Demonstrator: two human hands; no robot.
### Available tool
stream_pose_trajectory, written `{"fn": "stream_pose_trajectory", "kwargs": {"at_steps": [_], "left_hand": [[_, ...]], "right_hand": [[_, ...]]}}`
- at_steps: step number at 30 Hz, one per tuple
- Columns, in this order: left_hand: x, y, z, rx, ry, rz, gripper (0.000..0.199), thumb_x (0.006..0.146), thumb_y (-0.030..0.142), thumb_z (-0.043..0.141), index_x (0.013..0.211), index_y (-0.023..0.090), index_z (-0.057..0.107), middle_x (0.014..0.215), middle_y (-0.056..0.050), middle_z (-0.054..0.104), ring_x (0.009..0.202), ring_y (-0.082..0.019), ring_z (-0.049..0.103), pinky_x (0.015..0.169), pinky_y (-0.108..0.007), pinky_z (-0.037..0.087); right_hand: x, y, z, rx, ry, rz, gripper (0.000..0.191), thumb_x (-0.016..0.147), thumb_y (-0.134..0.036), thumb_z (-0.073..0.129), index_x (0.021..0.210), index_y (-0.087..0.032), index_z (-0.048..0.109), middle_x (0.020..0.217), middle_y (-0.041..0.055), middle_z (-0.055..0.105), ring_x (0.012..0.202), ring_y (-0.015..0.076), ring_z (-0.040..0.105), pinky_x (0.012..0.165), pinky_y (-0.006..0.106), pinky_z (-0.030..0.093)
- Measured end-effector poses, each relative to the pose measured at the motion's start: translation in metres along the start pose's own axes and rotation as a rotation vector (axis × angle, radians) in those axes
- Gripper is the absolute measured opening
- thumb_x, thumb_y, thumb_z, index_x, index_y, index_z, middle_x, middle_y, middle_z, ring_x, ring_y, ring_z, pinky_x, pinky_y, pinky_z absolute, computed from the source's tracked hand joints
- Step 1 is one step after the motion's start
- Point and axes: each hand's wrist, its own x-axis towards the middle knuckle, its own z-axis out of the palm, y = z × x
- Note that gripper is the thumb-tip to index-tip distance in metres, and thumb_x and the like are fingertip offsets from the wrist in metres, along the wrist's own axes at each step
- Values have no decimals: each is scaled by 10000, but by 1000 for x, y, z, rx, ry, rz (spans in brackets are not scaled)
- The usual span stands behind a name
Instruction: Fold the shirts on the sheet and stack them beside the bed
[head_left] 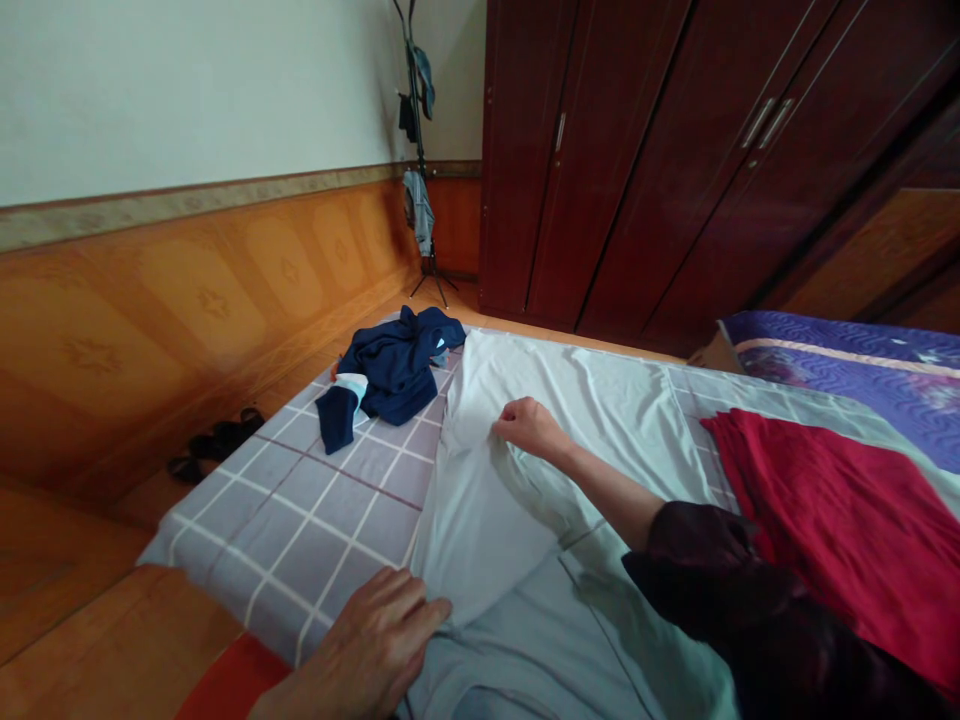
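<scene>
A pale grey shirt (480,510) lies spread over the bed in front of me, wrinkled toward its far end. A curved edge like a neckline shows at the bottom of the view. My left hand (390,630) is closed on the shirt's near left edge, thumb and fingers pinching the cloth. Farther out, my right hand (531,428) has its fingers curled together on the cloth near the shirt's middle, and a fold runs from it back toward me. Its fingertips are partly hidden.
The bed has a grey checked sheet (300,510). A crumpled navy garment (397,365) lies at the far left, a red cloth (840,520) on the right. Beyond are a purple quilted cover (847,350), dark red wardrobe (600,170) and coat stand (420,150). Dark shoes (217,440) sit on the floor.
</scene>
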Motion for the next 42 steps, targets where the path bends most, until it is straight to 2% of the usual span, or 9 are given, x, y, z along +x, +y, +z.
{"fn": "stream_pose_trajectory", "kwargs": {"at_steps": [3,8,13,16,19,24,29,33,42], "left_hand": [[-2,0,-5,-13,-19,9,376,736,33,515,1048,242,540,895,-29,606,806,-207,538,754,-330,393],[14,-8,-35,-85,-16,75,105,921,281,517,983,245,594,835,-15,613,795,-184,557,742,-307,406],[87,-52,-64,-32,191,44,233,943,249,429,1053,210,631,975,-58,619,956,-193,553,827,-305,421],[138,-78,-60,-58,160,105,276,875,264,536,1130,196,616,1082,-69,627,1067,-217,527,943,-336,387],[166,-91,-47,-114,84,79,305,817,322,615,1092,190,639,940,-52,653,947,-215,564,852,-307,412],[166,-99,-34,-153,136,1,180,843,329,543,787,187,640,752,-17,615,778,-180,557,708,-262,371],[161,-103,-35,-242,156,-97,215,879,360,461,823,201,594,689,24,590,655,-141,534,624,-236,348],[162,-106,-33,-160,172,-129,262,862,443,514,887,211,634,700,18,614,664,-153,548,652,-247,348],[165,-122,-30,7,218,-19,361,889,430,527,639,176,579,647,5,615,678,-152,540,740,-288,326]], "right_hand": [[4,3,-4,-29,21,43,292,827,-245,463,962,-173,712,911,75,698,846,178,640,641,226,401],[-20,12,-6,-88,0,16,318,869,-367,458,898,-187,719,884,88,704,856,201,644,664,252,407],[-72,28,-3,-173,-50,-9,286,760,-427,627,848,-167,712,854,120,700,854,276,648,713,322,418],[-98,40,3,-186,-71,-10,244,753,-378,639,876,-176,699,847,97,700,847,260,647,696,303,396],[-111,48,9,-117,-89,18,119,755,-284,614,772,-198,694,751,46,689,763,208,641,622,261,339],[-113,55,21,46,-13,77,154,769,-217,547,684,-194,674,658,7,660,627,136,583,548,231,266],[-108,62,26,120,79,110,180,775,-213,511,679,-183,661,637,7,646,596,123,548,552,231,269],[-106,65,26,119,75,96,179,785,-228,516,701,-188,669,635,2,647,590,124,546,553,237,268],[-111,65,38,58,168,-8,242,857,-293,516,687,-179,643,660,13,650,605,133,568,559,246,277]]}}
